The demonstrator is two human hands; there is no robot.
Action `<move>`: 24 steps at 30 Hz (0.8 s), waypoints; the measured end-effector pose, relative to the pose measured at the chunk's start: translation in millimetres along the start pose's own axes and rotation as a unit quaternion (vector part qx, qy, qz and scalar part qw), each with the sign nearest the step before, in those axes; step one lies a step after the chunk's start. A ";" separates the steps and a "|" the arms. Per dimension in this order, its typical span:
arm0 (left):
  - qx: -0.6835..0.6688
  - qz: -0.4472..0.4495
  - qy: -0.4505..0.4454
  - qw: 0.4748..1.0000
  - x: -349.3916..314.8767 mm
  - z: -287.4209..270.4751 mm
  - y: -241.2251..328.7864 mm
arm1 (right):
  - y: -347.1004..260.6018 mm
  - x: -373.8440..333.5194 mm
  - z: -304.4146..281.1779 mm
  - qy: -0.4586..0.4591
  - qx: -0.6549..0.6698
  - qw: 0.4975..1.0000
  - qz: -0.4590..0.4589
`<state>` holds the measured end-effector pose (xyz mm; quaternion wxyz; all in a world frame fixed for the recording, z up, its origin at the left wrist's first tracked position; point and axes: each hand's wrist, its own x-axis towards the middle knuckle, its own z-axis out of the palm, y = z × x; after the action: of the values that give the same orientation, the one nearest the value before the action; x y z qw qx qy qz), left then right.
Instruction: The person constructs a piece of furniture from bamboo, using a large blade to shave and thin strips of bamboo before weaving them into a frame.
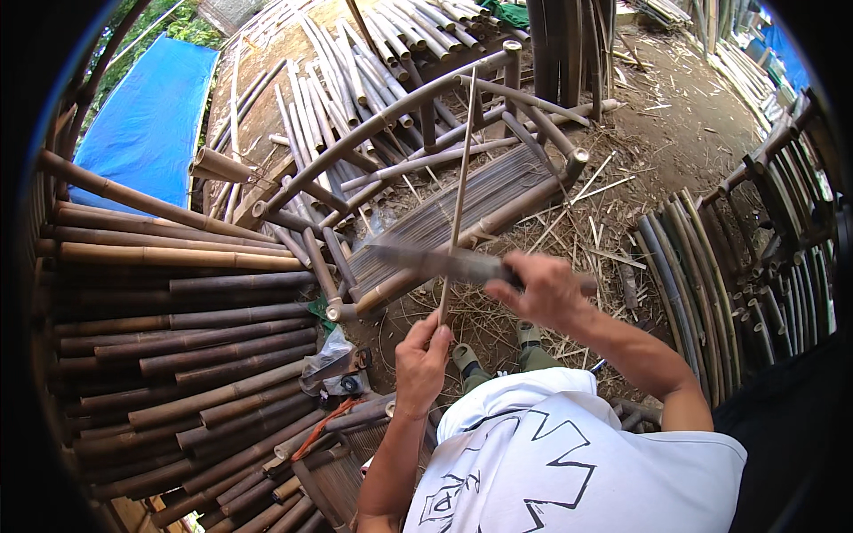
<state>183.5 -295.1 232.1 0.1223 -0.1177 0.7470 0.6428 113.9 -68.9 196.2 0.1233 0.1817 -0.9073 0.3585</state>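
I am watching from afar as a blurred knife (480, 267) is crossing a slim strip (460, 178) before a bamboo frame (511, 216).

The strip is running lengthwise away from the left hand (422, 362), its far end leaning slightly right; that hand, the nearer one, is pinching the near end. The right hand (546, 289), just right of the strip, is gripping the knife's handle, blade pointing left. I am judging that crosswise angle, just beyond the left hand, to be what counts; whether blade and strip are touching, I cannot tell.
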 end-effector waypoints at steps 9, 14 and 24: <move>0.159 0.081 0.036 0.983 -25.6 44.7 -0.7 | 61.3 1.0 -23.1 -0.013 -0.024 0.998 0.060; 0.212 0.150 0.001 0.966 -68.1 47.5 -22.6 | 131.3 21.7 -59.2 -0.054 -0.055 0.984 0.160; -0.054 -0.059 -0.015 0.997 -93.9 26.3 -20.6 | 146.4 47.0 -115.7 0.069 0.031 0.973 0.217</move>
<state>279.7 -270.3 240.4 0.1645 -0.1581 0.7011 0.6756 21.1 99.2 206.6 0.0986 -0.0411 -0.9028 0.4165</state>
